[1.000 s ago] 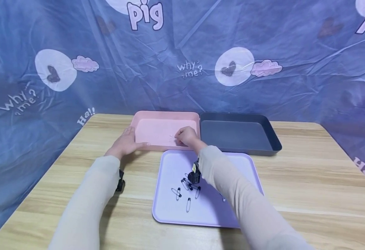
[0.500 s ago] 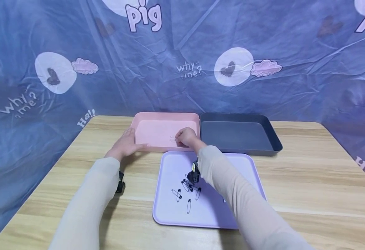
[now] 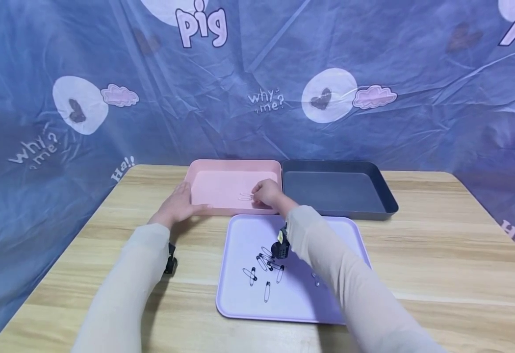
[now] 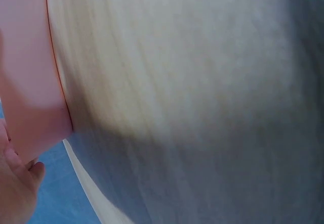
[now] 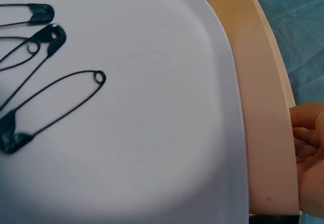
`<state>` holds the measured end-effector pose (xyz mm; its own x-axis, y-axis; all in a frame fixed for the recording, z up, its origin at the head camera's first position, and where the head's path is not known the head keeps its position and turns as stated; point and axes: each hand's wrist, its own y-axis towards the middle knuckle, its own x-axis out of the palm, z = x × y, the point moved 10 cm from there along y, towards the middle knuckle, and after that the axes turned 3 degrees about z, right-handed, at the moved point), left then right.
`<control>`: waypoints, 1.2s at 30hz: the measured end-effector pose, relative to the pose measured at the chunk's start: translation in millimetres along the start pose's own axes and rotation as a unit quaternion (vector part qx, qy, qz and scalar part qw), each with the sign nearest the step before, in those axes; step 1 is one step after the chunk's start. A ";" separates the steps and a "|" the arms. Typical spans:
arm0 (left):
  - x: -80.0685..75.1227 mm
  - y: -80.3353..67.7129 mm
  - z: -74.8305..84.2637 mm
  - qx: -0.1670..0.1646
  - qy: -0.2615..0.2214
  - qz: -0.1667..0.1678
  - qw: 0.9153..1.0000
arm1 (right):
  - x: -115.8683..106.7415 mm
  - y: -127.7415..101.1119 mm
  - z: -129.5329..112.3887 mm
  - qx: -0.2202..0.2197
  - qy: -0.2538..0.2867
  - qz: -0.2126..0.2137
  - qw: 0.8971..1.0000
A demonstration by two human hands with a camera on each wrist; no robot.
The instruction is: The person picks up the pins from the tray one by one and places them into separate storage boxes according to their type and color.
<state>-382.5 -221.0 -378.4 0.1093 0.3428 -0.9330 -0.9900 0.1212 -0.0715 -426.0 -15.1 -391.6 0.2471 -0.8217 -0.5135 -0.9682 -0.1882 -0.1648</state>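
Right hand grip pinching pale pin lengthwise left-right over pink tray, left hand flat.

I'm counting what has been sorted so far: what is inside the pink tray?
In the pink tray, pale safety pins lie beside the right hand; how many is unclear. Anything under that hand is hidden.

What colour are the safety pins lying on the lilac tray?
Black safety pins; the right wrist view shows them best.
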 end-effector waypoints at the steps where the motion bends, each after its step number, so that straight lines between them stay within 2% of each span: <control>1: -0.2 -0.3 0.3 -0.001 0.001 -0.001 1.000 | 0.6 5.8 2.7 -0.027 0.019 -0.004 0.999; 3: -0.6 -1.0 1.1 0.001 0.001 -0.002 1.000 | -1.5 8.2 4.2 -0.043 0.026 -0.006 0.999; 5: -0.7 -1.7 1.4 0.001 0.001 -0.002 1.000 | -1.6 20.7 14.5 -0.058 0.029 -0.004 0.998; 6: -1.0 -2.2 1.5 0.002 0.001 -0.001 1.000 | -7.1 7.4 4.7 -0.058 0.024 -0.003 0.998; 7: -1.2 -2.4 1.5 0.004 0.001 0.000 1.000 | -9.4 6.3 4.7 -0.057 0.020 -0.002 0.998; 8: -1.0 -2.4 1.2 0.005 0.001 0.001 1.000 | -13.4 -4.0 -0.6 -0.042 0.003 0.001 0.999; 10: -0.6 -2.5 0.7 0.006 0.001 0.001 1.000 | -17.6 -12.6 -3.3 -0.045 0.001 -0.003 0.999; 13: 0.7 -2.5 -0.2 0.008 0.006 0.001 1.000 | -21.9 -18.7 -2.2 -0.049 0.002 -0.005 0.999; 21: -1.4 -2.4 0.6 0.010 0.020 0.003 1.000 | -35.6 -31.7 -2.5 -0.034 0.046 0.004 0.998; 31: -2.5 -1.9 1.1 0.022 0.024 0.014 0.999 | -43.2 -54.8 -5.6 -0.062 0.055 -0.016 0.996; 36: -2.8 -2.8 0.9 0.022 0.022 0.018 0.999 | -44.1 -66.3 -6.9 -0.071 0.083 -0.034 0.993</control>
<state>-379.9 -221.5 -375.3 0.0681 0.3061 -0.9496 -0.9884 0.1503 -0.0224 -373.0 29.9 -352.2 0.3136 -0.8794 -0.3583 -0.9482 -0.3104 -0.0680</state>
